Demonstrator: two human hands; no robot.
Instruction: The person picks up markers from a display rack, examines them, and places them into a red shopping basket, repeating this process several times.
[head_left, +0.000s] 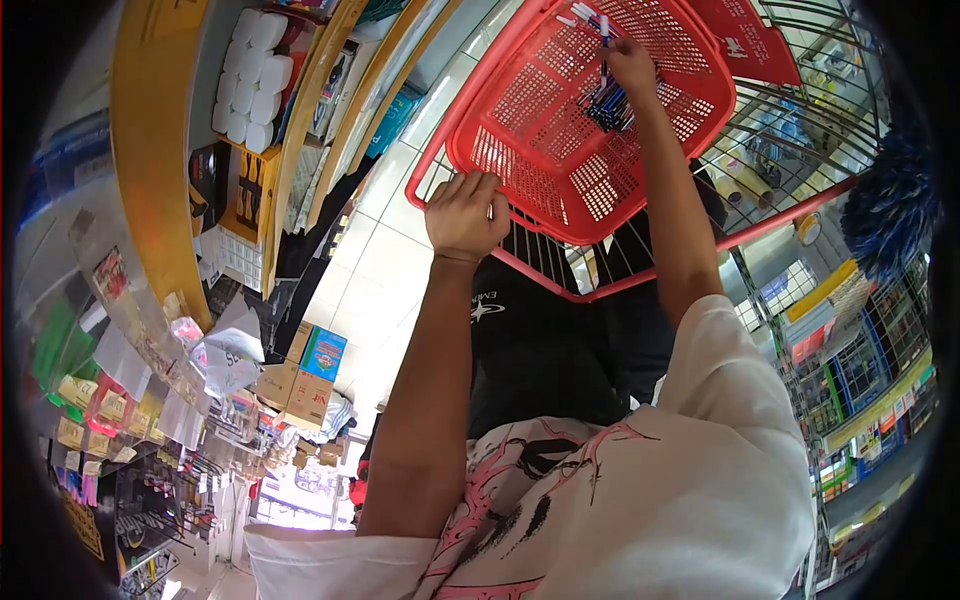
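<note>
A red plastic basket (520,115) with perforated sides rests on a wire shopping cart (800,200). Inside it, against the right part, lies a bunch of dark pens (608,108), and a few white-and-blue pens (580,14) are near its top edge. My right hand (632,70) reaches into the basket with its fingers pinched on a white-and-blue pen (604,28), just above the bunch. Closed around the rim at the basket's lower left is my left hand (468,215), with a small part of a pale object showing at its fingers.
Shelves (150,150) with white rolled items (250,75) stand at the left. Cardboard boxes (305,395) sit on the tiled floor (365,270). A blue fluffy duster (890,205) hangs at the right, near racks of goods (870,350).
</note>
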